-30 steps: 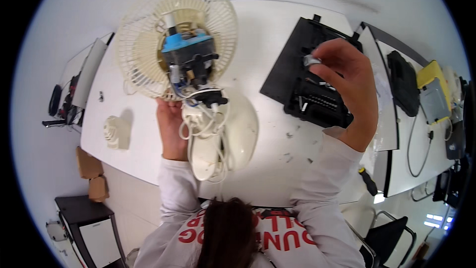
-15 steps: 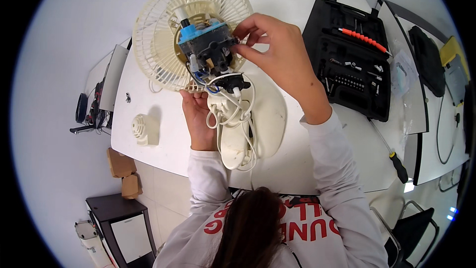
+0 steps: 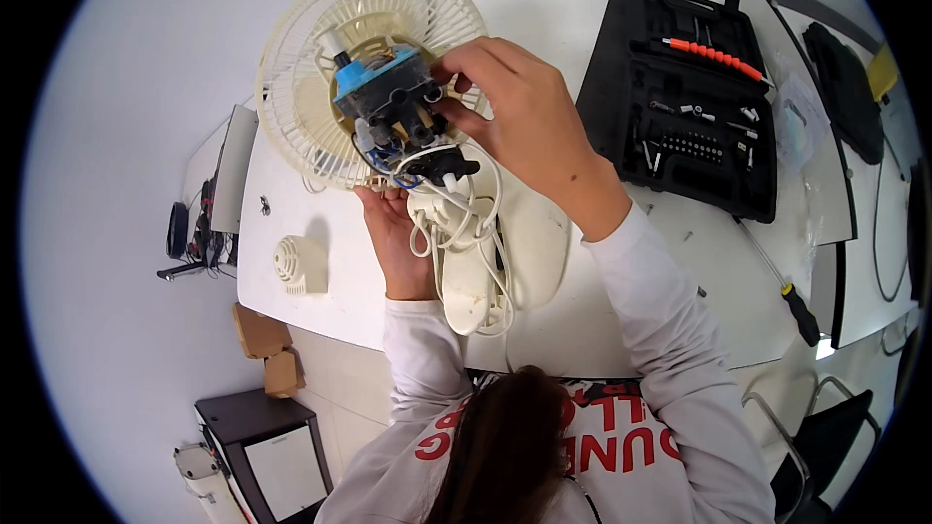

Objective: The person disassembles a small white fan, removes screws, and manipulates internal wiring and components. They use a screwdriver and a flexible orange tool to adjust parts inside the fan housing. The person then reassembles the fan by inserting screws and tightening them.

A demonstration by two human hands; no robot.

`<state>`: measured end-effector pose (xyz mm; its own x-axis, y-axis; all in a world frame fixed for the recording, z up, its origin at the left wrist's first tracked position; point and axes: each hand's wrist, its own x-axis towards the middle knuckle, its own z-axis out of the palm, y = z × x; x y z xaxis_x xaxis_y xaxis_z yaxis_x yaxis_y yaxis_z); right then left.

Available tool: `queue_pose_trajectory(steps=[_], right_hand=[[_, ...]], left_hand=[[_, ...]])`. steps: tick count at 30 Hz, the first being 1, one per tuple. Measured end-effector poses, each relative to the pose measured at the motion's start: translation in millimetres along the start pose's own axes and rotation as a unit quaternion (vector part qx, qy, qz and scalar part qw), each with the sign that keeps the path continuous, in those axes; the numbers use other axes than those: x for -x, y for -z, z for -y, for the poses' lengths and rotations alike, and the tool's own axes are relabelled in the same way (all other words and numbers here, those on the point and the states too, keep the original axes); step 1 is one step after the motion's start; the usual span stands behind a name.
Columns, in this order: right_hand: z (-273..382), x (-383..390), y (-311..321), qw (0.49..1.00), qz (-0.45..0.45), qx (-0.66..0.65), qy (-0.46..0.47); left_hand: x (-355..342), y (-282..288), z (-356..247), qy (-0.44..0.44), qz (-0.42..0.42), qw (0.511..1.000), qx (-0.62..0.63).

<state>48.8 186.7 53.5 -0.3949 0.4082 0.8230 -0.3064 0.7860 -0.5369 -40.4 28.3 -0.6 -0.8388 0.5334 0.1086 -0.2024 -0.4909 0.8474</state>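
Observation:
A cream desk fan (image 3: 282, 131) stands on the table with its motor housing off, its grille at the far side. Its bare motor and gearbox, black with a bright blue part (image 3: 361, 78), face up. My left hand (image 3: 400, 247) holds the grille's lower rim, some fingertips hidden behind it. Against the gearbox's right side, my right hand (image 3: 524, 102) has thumb and forefinger bent in a pinch around a small round end; what it grips is too small to make out. Below the gearbox, a looped white cord (image 3: 476, 228) lies around the fan's stand (image 3: 466, 301).
The cream vented motor cover (image 3: 301, 264) sits at left, near a small metal piece (image 3: 264, 205). At right lie an open black tool case (image 3: 680, 165), a red flexible shaft (image 3: 714, 59) and a screwdriver (image 3: 800, 315). Small loose parts (image 3: 701, 291) dot the table.
The view has shifted slightly, so the table's things sit further right. My right thumb and fingers have closed a little at the gearbox's side. My left hand keeps its place on the rim.

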Motion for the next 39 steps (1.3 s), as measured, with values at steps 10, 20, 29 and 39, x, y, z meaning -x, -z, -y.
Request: queue_pose_trajectory(steps=[10, 20, 29, 39], right_hand=[[-14.1, 6.5, -8.6, 0.996, -0.060, -0.028, 0.061], [-15.6, 12.8, -20.4, 0.993, -0.100, -0.044, 0.043], [-10.9, 15.2, -22.1, 0.996, -0.086, -0.019, 0.012], [-11.0, 15.8, -23.7, 0.991, -0.119, 0.019, 0.053]], left_hand=[[-6.6, 20.5, 7.6, 0.006, -0.032, 0.999, 0.018], [-5.7, 14.8, 6.6, 0.013, -0.016, 1.000, 0.014], [-6.2, 12.0, 7.1, 0.003, -0.033, 0.999, 0.002], [-6.8, 14.6, 6.6, 0.009, -0.033, 0.999, 0.017]])
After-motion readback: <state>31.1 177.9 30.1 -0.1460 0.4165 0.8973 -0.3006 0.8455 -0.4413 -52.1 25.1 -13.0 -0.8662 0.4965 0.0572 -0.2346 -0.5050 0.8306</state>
